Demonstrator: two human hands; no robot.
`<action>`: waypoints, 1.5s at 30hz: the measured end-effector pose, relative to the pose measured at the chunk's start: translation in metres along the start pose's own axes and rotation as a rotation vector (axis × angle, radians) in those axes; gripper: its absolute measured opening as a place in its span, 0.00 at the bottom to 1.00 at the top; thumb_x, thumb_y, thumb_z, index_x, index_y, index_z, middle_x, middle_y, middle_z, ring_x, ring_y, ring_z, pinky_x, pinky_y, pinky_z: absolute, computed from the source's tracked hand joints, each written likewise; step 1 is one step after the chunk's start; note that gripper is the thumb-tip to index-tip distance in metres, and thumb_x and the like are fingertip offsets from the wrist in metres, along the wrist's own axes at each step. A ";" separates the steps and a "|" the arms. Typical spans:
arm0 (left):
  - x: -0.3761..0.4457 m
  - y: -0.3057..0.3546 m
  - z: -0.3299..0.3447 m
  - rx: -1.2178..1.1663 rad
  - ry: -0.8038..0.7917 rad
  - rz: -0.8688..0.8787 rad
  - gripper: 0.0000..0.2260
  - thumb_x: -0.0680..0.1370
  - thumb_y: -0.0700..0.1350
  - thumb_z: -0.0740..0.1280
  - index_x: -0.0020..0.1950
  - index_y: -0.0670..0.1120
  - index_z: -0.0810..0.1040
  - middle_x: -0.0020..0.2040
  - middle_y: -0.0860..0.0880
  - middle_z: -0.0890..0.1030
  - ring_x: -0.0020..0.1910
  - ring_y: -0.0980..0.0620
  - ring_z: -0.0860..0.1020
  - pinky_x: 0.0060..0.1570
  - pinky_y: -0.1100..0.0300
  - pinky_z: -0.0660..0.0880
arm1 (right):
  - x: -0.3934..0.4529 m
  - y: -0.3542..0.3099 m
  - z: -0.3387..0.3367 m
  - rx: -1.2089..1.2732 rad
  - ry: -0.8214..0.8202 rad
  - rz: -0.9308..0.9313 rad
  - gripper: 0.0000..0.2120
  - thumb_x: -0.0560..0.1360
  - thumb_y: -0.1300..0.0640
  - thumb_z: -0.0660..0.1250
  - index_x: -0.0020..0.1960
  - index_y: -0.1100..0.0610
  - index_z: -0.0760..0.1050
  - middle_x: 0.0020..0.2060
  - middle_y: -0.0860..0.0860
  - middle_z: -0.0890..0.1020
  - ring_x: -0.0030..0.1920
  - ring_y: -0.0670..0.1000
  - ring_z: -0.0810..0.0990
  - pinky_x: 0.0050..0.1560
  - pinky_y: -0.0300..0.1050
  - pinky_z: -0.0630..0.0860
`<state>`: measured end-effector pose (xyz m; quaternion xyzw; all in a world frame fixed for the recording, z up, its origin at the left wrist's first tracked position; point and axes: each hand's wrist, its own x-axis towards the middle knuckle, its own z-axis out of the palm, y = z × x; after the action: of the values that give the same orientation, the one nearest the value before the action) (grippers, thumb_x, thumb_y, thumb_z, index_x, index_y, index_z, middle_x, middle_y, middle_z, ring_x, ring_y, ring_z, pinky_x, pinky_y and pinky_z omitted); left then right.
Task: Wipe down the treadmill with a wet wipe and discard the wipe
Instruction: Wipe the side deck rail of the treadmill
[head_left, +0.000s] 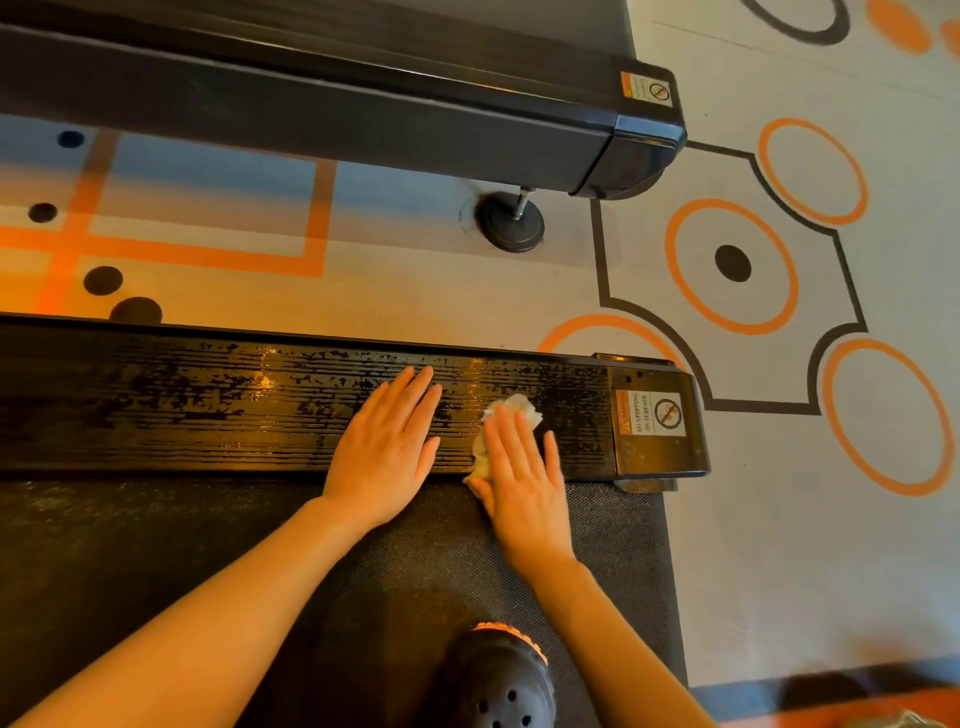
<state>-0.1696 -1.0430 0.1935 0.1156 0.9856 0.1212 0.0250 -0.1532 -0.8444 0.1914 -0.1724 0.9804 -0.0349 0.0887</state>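
Observation:
The treadmill's black ribbed side rail (208, 410) runs across the middle, wet and glossy, with worn patches. A crumpled white wet wipe (511, 415) lies on the rail near its right end. My right hand (519, 467) presses flat on the wipe with straight fingers, covering most of it. My left hand (384, 441) rests flat on the rail just left of the wipe, fingers straight, holding nothing. The dark running belt (156, 561) lies below the rail under both forearms.
A rail end cap with a warning sticker (649, 415) sits right of the wipe. A second treadmill's rail (311, 114) and its round foot (511, 223) lie beyond a strip of patterned carpet (779, 467). My black shoe (498, 680) stands on the belt.

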 end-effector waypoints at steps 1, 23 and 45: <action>0.000 0.000 0.000 -0.002 0.001 0.000 0.26 0.79 0.51 0.60 0.74 0.39 0.67 0.76 0.40 0.65 0.75 0.42 0.63 0.72 0.48 0.59 | 0.003 -0.005 0.000 -0.014 0.001 -0.026 0.33 0.79 0.42 0.57 0.79 0.56 0.55 0.78 0.54 0.60 0.78 0.54 0.56 0.76 0.55 0.47; 0.064 0.076 0.001 0.004 -0.083 0.162 0.26 0.79 0.49 0.66 0.74 0.41 0.67 0.76 0.42 0.65 0.76 0.44 0.62 0.71 0.48 0.52 | -0.025 0.125 -0.016 0.170 -0.057 0.190 0.30 0.80 0.36 0.35 0.78 0.47 0.39 0.77 0.43 0.40 0.76 0.42 0.32 0.76 0.49 0.35; 0.089 0.097 0.023 0.025 -0.066 0.276 0.24 0.83 0.51 0.54 0.76 0.42 0.64 0.78 0.42 0.61 0.77 0.44 0.58 0.74 0.50 0.53 | 0.038 0.121 -0.037 0.185 -0.036 0.301 0.27 0.84 0.44 0.41 0.80 0.52 0.43 0.77 0.46 0.40 0.77 0.47 0.35 0.75 0.52 0.34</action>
<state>-0.2333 -0.9252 0.1927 0.2542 0.9604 0.1071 0.0392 -0.2348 -0.7426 0.2096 -0.0154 0.9860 -0.1085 0.1260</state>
